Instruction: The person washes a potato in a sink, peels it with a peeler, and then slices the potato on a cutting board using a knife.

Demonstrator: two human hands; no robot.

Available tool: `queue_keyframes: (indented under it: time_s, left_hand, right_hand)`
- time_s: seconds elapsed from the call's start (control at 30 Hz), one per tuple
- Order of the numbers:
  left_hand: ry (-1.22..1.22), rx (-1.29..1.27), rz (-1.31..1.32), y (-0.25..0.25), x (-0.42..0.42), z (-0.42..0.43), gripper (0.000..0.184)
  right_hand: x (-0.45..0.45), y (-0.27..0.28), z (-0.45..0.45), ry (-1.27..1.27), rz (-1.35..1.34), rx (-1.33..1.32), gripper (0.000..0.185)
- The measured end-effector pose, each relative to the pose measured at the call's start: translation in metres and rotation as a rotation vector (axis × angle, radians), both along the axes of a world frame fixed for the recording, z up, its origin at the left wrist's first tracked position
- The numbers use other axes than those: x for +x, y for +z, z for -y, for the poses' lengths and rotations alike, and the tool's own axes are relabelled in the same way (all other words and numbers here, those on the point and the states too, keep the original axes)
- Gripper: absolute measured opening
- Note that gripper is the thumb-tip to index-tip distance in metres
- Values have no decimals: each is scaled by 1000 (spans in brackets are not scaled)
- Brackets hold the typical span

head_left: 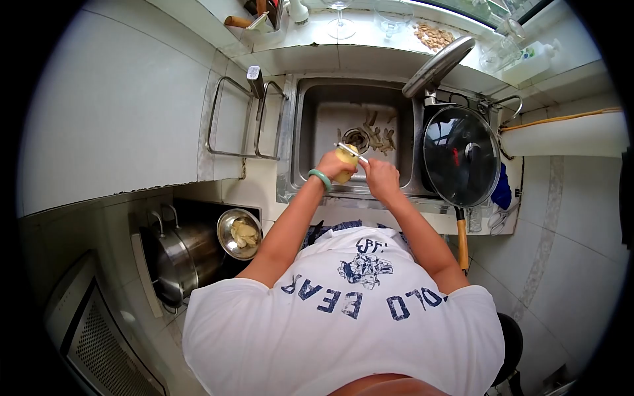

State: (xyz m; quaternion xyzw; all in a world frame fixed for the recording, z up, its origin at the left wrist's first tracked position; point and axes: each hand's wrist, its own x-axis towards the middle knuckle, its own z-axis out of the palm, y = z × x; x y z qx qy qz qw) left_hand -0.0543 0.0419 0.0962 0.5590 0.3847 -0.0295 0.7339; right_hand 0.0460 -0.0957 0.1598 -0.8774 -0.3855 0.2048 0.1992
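Note:
Over the front part of the steel sink, my left hand is closed around a peeled yellow potato. A green bangle circles that wrist. My right hand grips a peeler, whose metal head lies across the top of the potato. The peeler's handle is mostly hidden in my fingers. Below them in the sink, brown peelings are scattered around the drain.
A glass-lidded pan with a wooden handle stands right of the sink, beside the faucet. At left are a metal rack, a steel pot and a steel bowl holding pale food pieces. Glasses line the sill.

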Motion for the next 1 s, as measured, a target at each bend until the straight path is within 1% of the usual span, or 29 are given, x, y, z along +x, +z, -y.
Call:
queue_keyframes:
  time_s: [0.07, 0.1, 0.13, 0.2, 0.3, 0.33, 0.37, 0.4, 0.43, 0.47, 0.5, 0.53, 0.57, 0.6, 0.67, 0.73, 0.83, 0.87, 0.93, 0.97, 1.0]
  left_hand:
    - [-20, 17, -22, -17, 2, 0, 36]
    - [34, 32, -18, -11, 4, 3, 34]
    - [34, 32, -18, -4, 3, 5, 34]
    - [-19, 214, -43, 11, 4, 7, 38]
    - [5, 183, -79, -2, 3, 8, 42]
    - [1, 182, -76, -1, 4, 10, 42]
    - [-5, 322, -63, 1, 2, 13, 45]
    - [-7, 465, -49, 5, 2, 14, 49]
    - [27, 505, -51, 19, 3, 17, 55]
    - [29, 502, -55, 25, 3, 16, 55]
    - [28, 582, -93, 29, 4, 17, 58]
    - [27, 665, -126, 30, 6, 17, 60]
    - [28, 663, -123, 28, 8, 17, 60]
    - [34, 714, -99, 27, 8, 17, 61]
    - [37, 766, -80, 27, 6, 17, 61]
    - [96, 823, -67, 35, 7, 19, 55]
    - [74, 890, -49, 32, 6, 20, 53]
    - [74, 890, -49, 33, 4, 20, 53]
    - [43, 900, 50, 34, -1, 23, 50]
    - [33, 902, 58, 36, 0, 25, 50]
    - [13, 931, 68, 38, 1, 27, 49]
  right_hand:
    - [-7, 2, 0, 65, 10, -7, 36]
    - [-7, 1, 0, 65, 10, -7, 36]
    - [-5, -1, 1, 57, 15, -21, 36]
    - [1, -10, -1, 48, 20, -35, 37]
    - [24, -38, 0, 57, 32, -44, 39]
    - [36, -50, 1, -11, 20, -119, 40]
    - [42, -63, 1, -79, 7, -190, 41]
    - [44, -59, -1, -78, 8, -187, 41]
    - [44, -49, -4, -123, -51, -178, 42]
    - [43, -40, -3, -171, -112, -175, 43]
    - [39, -32, -5, -177, -101, -113, 45]
    - [34, -21, -6, -178, -98, -115, 45]
    - [28, -10, -8, -175, -108, -66, 45]
    - [23, -2, -8, -169, -120, -17, 46]
    - [14, 9, -6, -163, -134, -17, 45]
    - [7, 19, -4, -117, -148, -56, 45]
    - [7, 17, 1, -78, -103, -35, 45]
    - [13, 7, 3, -78, -103, -35, 45]
    - [34, -25, 12, -69, -25, -261, 44]
    - [44, -35, 16, -165, -107, -250, 43]
    - [47, -29, 12, -169, -101, -244, 43]
